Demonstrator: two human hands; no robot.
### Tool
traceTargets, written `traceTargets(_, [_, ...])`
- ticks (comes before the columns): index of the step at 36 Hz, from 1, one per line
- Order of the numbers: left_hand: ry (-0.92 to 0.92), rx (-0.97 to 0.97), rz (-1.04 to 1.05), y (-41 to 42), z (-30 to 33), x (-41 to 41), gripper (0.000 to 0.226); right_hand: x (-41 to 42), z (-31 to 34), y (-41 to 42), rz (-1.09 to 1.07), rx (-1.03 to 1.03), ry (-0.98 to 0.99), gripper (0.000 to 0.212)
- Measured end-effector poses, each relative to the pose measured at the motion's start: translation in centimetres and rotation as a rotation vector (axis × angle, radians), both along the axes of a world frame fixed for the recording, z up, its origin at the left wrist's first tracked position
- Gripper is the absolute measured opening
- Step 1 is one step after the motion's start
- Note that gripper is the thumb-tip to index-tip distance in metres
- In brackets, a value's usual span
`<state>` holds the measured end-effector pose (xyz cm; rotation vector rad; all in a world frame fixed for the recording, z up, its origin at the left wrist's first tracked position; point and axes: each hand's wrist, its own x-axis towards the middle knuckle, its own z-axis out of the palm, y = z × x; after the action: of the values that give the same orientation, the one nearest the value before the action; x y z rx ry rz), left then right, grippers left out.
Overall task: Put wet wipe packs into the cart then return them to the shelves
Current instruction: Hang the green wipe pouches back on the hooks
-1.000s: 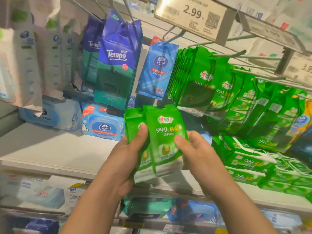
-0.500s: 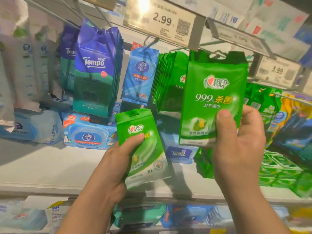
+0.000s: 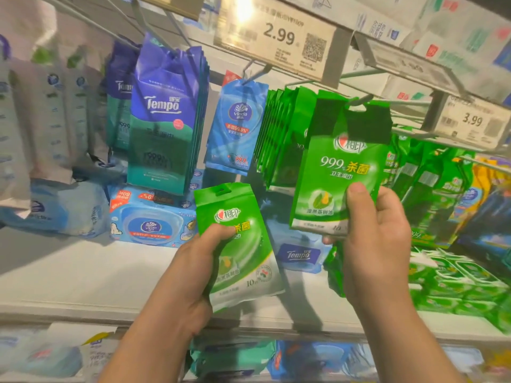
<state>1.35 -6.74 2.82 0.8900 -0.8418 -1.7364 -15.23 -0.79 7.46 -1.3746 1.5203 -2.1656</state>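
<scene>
While the raised green pack [image 3: 341, 172] sits right up at the peg hook [image 3: 359, 100], its hang hole looks lined up with the wire tip or just slipping onto it, can't quite tell which. The right hand [image 3: 370, 244] pinches it near the bottom, thumb across the front, fingers curled behind. A second green pack [image 3: 237, 244] waits lower down in the left hand [image 3: 190, 275], thumb pressed on its front and fingers wrapped round the back.

So I'd say this is the return-to-shelf half of the job, one pack going back up and one still to go. Next move probably needs the hole threaded over the hook end and the pack slid back toward the row of hanging green packs [image 3: 279, 139] just behind it.

Room is tight up top: the 2.99 price tag [image 3: 276, 37] hangs over the hook on the left and the 3.99 price tag [image 3: 472, 120] sits close on the right, so not much headroom to lift. More green packs crowd the right side. Below, the white shelf [image 3: 83, 272] has open space in front of the blue Vinda box [image 3: 149, 217], and the Tempo packs [image 3: 166, 120] hang well off to the left.
</scene>
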Motion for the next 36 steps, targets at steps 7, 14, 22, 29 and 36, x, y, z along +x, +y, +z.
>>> traceTargets(7, [0.124, 0.149, 0.008, 0.0, 0.0, 0.0, 0.021, 0.6, -0.9, -1.3, 0.101, 0.103, -0.105, 0.043])
traceTargets(14, [0.096, 0.02, -0.071, 0.7, -1.3, 0.6, 0.019, 0.0, -1.0, -3.6, 0.042, 0.213, -0.141, 0.045])
traceTargets(22, [0.064, -0.022, -0.078, 0.7, -1.6, 0.6, 0.036, -0.7, -0.9, -5.3, 0.021, 0.28, -0.177, 0.042])
traceTargets(29, [0.081, -0.049, -0.092, 0.7, -2.1, 0.3, 0.047, -1.1, -1.4, -5.0, 0.075, 0.293, -0.22, 0.042])
traceTargets(36, [0.075, -0.095, -0.094, 0.8, -2.8, 0.0, 0.049, -0.3, -4.5, -2.7, 0.147, 0.471, -0.168, 0.036])
